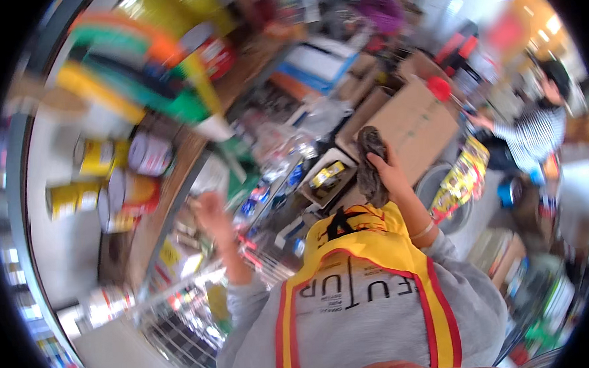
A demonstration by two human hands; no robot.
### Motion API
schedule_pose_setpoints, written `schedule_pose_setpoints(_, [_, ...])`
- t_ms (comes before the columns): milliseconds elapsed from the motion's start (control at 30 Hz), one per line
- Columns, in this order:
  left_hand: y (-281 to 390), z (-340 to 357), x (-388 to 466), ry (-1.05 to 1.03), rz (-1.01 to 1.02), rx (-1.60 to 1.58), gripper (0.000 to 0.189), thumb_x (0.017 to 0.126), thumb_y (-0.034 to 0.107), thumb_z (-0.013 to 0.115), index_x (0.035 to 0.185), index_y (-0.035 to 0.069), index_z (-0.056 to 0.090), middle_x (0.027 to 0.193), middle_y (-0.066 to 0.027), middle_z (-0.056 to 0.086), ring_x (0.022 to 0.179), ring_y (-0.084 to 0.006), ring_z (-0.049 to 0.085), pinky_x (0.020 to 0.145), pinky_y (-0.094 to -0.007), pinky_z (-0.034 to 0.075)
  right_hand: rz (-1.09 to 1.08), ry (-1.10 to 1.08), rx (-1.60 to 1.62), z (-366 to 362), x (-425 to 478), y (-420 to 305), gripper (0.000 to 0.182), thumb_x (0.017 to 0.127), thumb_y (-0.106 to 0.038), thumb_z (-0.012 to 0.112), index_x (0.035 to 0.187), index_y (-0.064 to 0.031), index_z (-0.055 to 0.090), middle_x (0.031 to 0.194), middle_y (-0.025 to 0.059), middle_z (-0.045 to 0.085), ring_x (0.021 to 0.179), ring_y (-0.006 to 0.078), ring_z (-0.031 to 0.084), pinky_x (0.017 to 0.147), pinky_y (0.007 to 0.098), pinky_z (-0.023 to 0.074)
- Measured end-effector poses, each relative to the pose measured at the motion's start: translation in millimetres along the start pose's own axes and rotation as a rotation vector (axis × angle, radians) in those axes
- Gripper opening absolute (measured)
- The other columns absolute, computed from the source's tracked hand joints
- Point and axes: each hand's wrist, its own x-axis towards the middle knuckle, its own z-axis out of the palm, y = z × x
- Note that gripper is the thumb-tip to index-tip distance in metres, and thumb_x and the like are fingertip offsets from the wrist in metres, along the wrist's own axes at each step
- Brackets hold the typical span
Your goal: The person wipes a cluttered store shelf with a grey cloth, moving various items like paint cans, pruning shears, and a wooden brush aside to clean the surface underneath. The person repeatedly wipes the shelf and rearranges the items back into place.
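My right hand (390, 172) grips a dark grey-brown crumpled cloth (372, 166) in front of the yellow apron (360, 228). Below the cloth lies a large closed cardboard box (415, 124), and left of it a small open box (328, 175) holds a yellow packet. Out to the left, my left hand (212, 210) is blurred by motion, near the edge of a wooden shelf (176, 194); whether its fingers hold anything cannot be made out.
Metal cans (98, 158) stand on the left shelf. A wire rack (182, 332) is at the lower left. Right of the cardboard box is a grey bucket (440, 182) with a yellow patterned bag (462, 176). A person in a striped top (536, 134) is at the far right.
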Motion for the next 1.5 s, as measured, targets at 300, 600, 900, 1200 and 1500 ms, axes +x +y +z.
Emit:
schedule_pose_setpoints(300, [66.2,44.6,-93.1,-0.168,-0.87,-0.887,0.047,0.09,0.011,0.06,0.134,0.004,0.046,0.119,-0.0117,0.06,0.109,-0.0231,0.059,0.085,-0.0352,0.053,-0.325,-1.202,-0.585,105.9,-55.3,-131.6,0.044,0.093,-0.019,0.061,0.134,-0.0071,0.048,0.125,0.0171,0.055,0.113,0.0223,0.055,0.088,0.0327,0.0502])
schedule_pose_setpoints(600, [79.5,-63.2,-54.5,0.398,-0.618,-0.852,0.03,0.093,0.015,0.06,0.118,0.0,0.056,0.108,-0.0102,0.065,0.094,-0.0186,0.064,0.08,-0.0306,0.053,-0.011,-1.102,-0.433,69.8,-16.8,-68.2,0.027,0.099,-0.013,0.053,0.123,-0.0015,0.056,0.114,0.0067,0.063,0.098,0.0137,0.061,0.085,0.0272,0.0494])
schedule_pose_setpoints(900, [5.8,-60.7,11.6,0.67,-0.098,0.297,0.031,0.086,0.015,0.063,0.11,-0.003,0.054,0.104,-0.0245,0.058,0.1,-0.0435,0.055,0.088,-0.0423,0.044,-0.21,-1.097,-0.604,74.9,-18.6,-70.0,0.029,0.099,-0.019,0.053,0.121,-0.0007,0.058,0.108,0.0082,0.064,0.094,0.0152,0.062,0.081,0.0284,0.0486])
schedule_pose_setpoints(1200, [78.4,-116.1,14.4,0.687,-0.24,-0.329,0.036,0.084,0.015,0.071,0.115,0.001,0.059,0.103,-0.0055,0.066,0.094,-0.0136,0.06,0.086,-0.0302,0.048,-0.134,-1.043,-0.616,71.3,-3.8,-57.1,0.03,0.098,-0.018,0.052,0.122,0.0008,0.057,0.107,0.0131,0.066,0.094,0.0169,0.063,0.081,0.0289,0.0489])
schedule_pose_setpoints(1500, [210.5,-252.9,170.6,1.13,0.587,0.655,0.031,0.085,0.022,0.069,0.105,0.0,0.058,0.104,-0.0241,0.053,0.09,-0.0438,0.057,0.078,-0.0479,0.047,-0.146,-1.096,-0.646,80.0,1.7,-58.2,0.028,0.097,-0.014,0.054,0.121,-0.0006,0.057,0.108,0.0108,0.065,0.094,0.0152,0.063,0.08,0.0276,0.0489])
